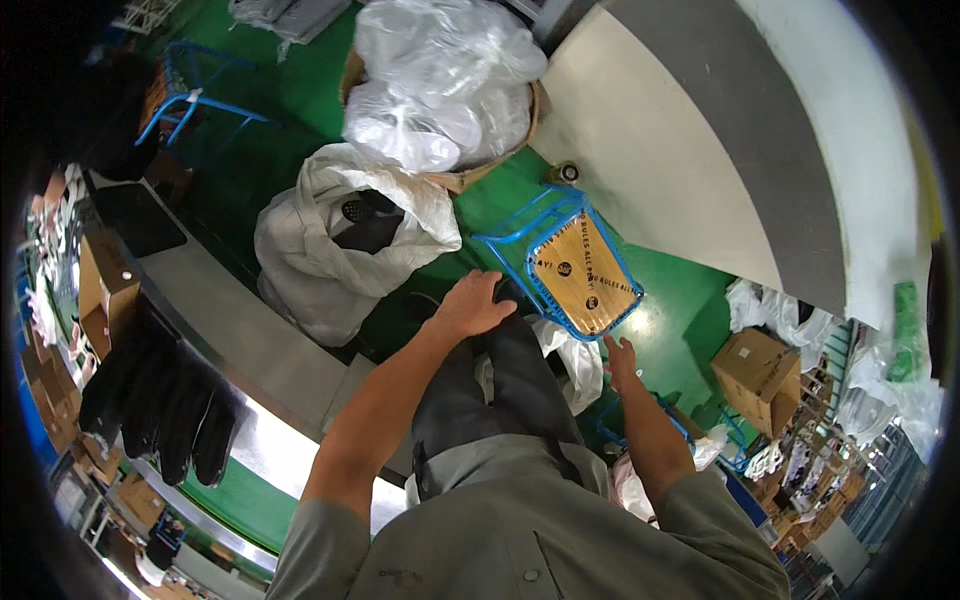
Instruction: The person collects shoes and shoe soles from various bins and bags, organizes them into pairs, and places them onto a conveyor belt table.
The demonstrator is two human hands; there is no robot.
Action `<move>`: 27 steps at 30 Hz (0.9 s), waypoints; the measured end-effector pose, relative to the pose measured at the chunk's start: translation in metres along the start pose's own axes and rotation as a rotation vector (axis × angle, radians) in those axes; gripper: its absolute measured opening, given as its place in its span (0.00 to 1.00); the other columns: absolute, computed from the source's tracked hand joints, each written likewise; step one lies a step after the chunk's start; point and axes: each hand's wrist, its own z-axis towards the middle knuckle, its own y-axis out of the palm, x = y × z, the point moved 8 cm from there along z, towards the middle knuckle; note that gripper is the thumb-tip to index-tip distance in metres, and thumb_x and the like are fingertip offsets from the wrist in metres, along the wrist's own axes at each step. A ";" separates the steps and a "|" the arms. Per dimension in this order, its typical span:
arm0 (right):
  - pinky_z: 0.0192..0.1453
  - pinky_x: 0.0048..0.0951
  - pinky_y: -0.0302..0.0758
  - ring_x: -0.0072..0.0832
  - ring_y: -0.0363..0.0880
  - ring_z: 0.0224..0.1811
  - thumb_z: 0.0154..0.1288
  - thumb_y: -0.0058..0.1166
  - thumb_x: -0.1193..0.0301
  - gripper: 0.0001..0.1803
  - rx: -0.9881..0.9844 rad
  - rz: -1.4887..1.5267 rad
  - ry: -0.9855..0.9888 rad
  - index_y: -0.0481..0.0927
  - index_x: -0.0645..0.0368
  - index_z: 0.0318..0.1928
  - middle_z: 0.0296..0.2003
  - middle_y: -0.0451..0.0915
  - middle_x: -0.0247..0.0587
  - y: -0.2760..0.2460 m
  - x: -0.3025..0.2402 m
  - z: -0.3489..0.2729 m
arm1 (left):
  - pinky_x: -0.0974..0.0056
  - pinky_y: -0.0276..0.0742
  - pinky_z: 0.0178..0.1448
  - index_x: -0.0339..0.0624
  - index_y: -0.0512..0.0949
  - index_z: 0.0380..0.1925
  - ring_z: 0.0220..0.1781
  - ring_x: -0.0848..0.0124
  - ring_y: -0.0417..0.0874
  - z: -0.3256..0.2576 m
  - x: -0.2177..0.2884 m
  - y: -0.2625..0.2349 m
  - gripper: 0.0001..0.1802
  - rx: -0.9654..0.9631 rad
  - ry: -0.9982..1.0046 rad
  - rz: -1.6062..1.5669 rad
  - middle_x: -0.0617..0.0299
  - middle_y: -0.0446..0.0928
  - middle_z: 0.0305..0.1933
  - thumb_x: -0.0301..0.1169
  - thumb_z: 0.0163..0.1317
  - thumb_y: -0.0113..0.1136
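Note:
My left hand [474, 304] is held out above my dark trouser leg, thumb apart from the fingers and nothing in it. Just beyond and to its left stands a white woven sack [300, 235], its mouth rolled open around dark objects [372, 222] whose kind I cannot make out. My right hand [622, 364] is empty with its fingers spread, close to the near corner of a stool [575, 270]. The stool has a blue metal frame and a wood-coloured seat wrapped with printed tape. I cannot tell whether the fingertips touch it.
Beyond the sack, a large cardboard box [538, 105] overflows with clear plastic bags [440, 80]. A workbench [235, 305] with black padded items [165, 405] runs along the left. Another cardboard box [760, 375] sits on the right, on the green floor [670, 285]. A pale panel [660, 150] stands at far right.

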 end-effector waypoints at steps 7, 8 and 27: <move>0.65 0.52 0.71 0.49 0.72 0.66 0.66 0.60 0.45 0.47 0.022 0.460 0.294 0.57 0.56 0.76 0.66 0.72 0.53 0.039 0.018 0.073 | 0.49 0.58 0.78 0.34 0.53 0.75 0.78 0.46 0.57 0.145 -0.031 0.087 0.58 -0.105 -0.167 -0.049 0.38 0.55 0.77 0.52 0.52 0.70; 0.66 0.49 0.71 0.48 0.74 0.64 0.71 0.55 0.48 0.39 -0.174 0.786 0.210 0.62 0.57 0.72 0.65 0.73 0.50 0.057 0.008 0.082 | 0.50 0.57 0.78 0.33 0.52 0.76 0.79 0.46 0.56 0.161 -0.028 0.096 0.59 -0.098 -0.216 -0.123 0.37 0.54 0.77 0.51 0.52 0.70; 0.54 0.45 0.79 0.39 0.81 0.50 0.66 0.53 0.68 0.15 -0.334 1.443 0.021 0.78 0.64 0.49 0.45 0.82 0.45 0.065 -0.145 0.125 | 0.58 0.79 0.49 0.37 0.77 0.47 0.42 0.64 0.82 0.253 -0.036 0.026 0.19 0.085 -0.235 -0.961 0.56 0.81 0.43 0.23 0.52 0.63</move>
